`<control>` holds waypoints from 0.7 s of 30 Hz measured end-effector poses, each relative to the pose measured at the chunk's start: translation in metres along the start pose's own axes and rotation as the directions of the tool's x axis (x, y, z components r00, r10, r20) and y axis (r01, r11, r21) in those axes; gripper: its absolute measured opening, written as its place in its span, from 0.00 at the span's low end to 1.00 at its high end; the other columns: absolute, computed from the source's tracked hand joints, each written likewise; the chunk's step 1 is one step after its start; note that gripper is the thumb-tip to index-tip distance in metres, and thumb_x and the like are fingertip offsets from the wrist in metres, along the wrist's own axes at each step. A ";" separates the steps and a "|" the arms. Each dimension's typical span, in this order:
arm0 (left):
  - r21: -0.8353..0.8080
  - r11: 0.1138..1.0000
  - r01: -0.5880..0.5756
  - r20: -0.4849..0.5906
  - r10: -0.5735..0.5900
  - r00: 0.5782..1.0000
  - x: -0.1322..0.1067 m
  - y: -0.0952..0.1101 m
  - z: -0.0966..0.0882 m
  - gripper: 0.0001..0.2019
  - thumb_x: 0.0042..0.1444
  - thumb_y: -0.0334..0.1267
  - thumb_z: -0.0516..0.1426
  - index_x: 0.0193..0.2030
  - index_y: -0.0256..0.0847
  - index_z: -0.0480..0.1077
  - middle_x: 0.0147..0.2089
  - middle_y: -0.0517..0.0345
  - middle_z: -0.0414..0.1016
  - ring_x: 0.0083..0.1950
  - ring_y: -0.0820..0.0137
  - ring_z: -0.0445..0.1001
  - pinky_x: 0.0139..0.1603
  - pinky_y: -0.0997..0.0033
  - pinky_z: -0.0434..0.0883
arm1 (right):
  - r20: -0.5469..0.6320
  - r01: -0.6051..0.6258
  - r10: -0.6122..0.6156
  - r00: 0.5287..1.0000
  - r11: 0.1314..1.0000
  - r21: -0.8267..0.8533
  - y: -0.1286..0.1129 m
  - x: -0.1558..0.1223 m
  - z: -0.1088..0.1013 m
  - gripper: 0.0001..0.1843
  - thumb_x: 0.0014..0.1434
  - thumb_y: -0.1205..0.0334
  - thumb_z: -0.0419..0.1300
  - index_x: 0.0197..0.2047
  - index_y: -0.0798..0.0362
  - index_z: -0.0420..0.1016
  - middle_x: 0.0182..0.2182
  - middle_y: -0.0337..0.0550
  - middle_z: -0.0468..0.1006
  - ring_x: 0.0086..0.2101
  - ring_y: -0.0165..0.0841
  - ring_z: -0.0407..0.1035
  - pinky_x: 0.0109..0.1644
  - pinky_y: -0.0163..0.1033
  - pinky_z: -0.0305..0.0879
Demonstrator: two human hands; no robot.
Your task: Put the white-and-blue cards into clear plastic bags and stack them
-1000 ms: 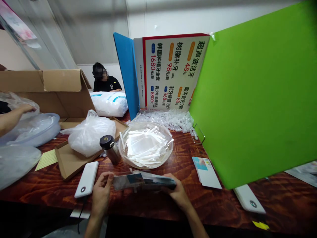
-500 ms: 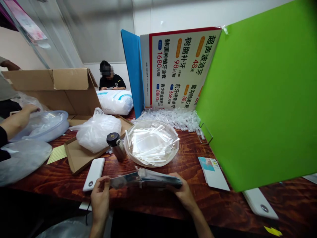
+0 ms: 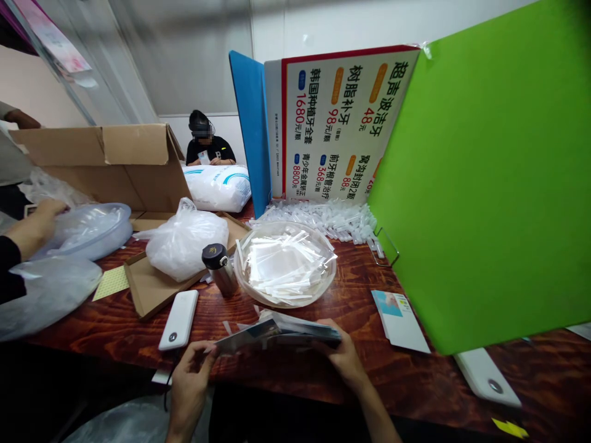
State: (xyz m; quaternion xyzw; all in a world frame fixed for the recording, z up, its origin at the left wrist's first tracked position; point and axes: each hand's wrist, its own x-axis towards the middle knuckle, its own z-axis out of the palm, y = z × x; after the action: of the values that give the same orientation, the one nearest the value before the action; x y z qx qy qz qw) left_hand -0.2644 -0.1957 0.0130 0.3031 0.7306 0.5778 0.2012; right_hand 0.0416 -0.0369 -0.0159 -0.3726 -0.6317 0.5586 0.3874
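Observation:
My right hand (image 3: 340, 354) is wrapped round the right end of a stack of thin flat packets (image 3: 305, 329), dark and bluish with clear film at their edges. My left hand (image 3: 194, 363) pinches the left end of one flat packet (image 3: 244, 338), which slants up toward the stack. Their exact contents are blurred. Just beyond my hands stands a round clear tub (image 3: 240, 289) heaped with clear plastic sleeves and white strips (image 3: 286, 261). A white power bank (image 3: 179, 320) lies beside my left hand.
A dark flask (image 3: 219, 271) stands left of the tub, by a tied plastic bag (image 3: 184, 240) on cardboard. Small clear plastic pieces (image 3: 323, 218) are piled behind. A green board (image 3: 489, 184) rises at right, near printed cards (image 3: 401, 321). A co-worker's hand (image 3: 41, 227) is at left.
My left hand has shifted right, closer to the stack, and the packet it pinches is tilted more steeply. The right hand stays nearly in place. The view has moved slightly.

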 end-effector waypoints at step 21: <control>0.063 0.929 -0.364 0.224 0.342 0.912 0.007 -0.021 0.005 0.14 0.54 0.50 0.65 0.44 0.47 0.77 0.46 0.50 0.82 0.52 0.56 0.80 0.59 0.54 0.74 | 0.047 0.020 -0.018 0.999 0.999 -0.041 -0.016 0.002 -0.002 0.13 0.53 0.56 0.69 0.42 0.49 0.78 0.36 0.42 0.82 0.38 0.42 0.76 0.45 0.44 0.73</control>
State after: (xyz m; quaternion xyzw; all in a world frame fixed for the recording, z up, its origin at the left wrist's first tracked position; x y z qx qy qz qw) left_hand -0.2710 -0.1905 -0.0078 0.4993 0.6675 0.5308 0.1530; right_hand 0.0424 -0.0357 0.0001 -0.3614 -0.6555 0.5503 0.3700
